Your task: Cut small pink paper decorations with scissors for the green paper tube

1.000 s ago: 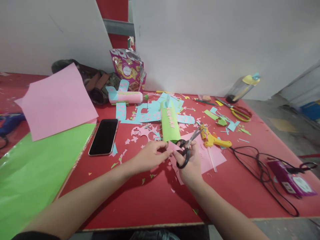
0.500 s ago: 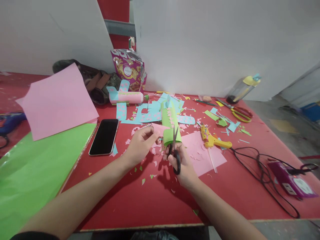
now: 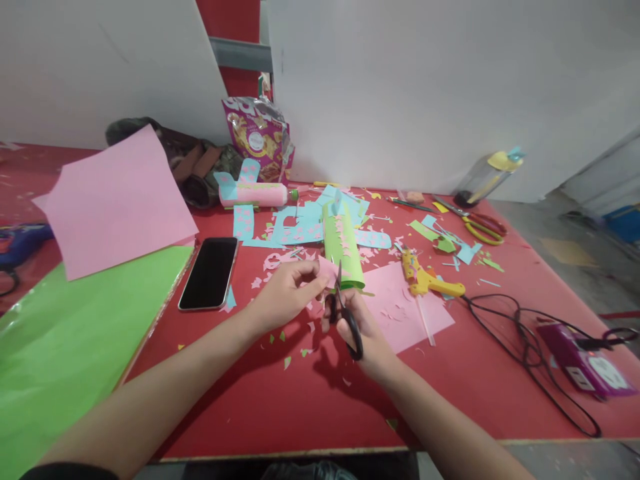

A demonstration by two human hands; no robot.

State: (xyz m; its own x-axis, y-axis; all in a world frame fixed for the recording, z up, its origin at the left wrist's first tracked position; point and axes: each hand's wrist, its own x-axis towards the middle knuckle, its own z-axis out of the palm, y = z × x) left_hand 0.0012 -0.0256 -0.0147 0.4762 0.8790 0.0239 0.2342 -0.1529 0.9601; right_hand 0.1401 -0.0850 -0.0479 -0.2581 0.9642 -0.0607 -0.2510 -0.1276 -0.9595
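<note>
Left hand (image 3: 285, 293): fingers pinched a small pink paper scrap (image 3: 327, 272), held just above the red table (image 3: 300, 400). Right hand (image 3: 361, 333): fingers closed through the handles of black scissors (image 3: 345, 313), blades upright and touching the scrap's edge; whether the blades were parted could not be told. Just beyond the fingers: green paper roll (image 3: 343, 247) with pink cut-outs. To the right of the fingers: pink sheet (image 3: 410, 310), then yellow glue gun (image 3: 425, 277) with black cord. To the left: black phone (image 3: 209, 273), face up. Farther left: large pink paper (image 3: 115, 200) over green paper (image 3: 65, 333). Blue and pink offcuts scattered beyond the roll.
</note>
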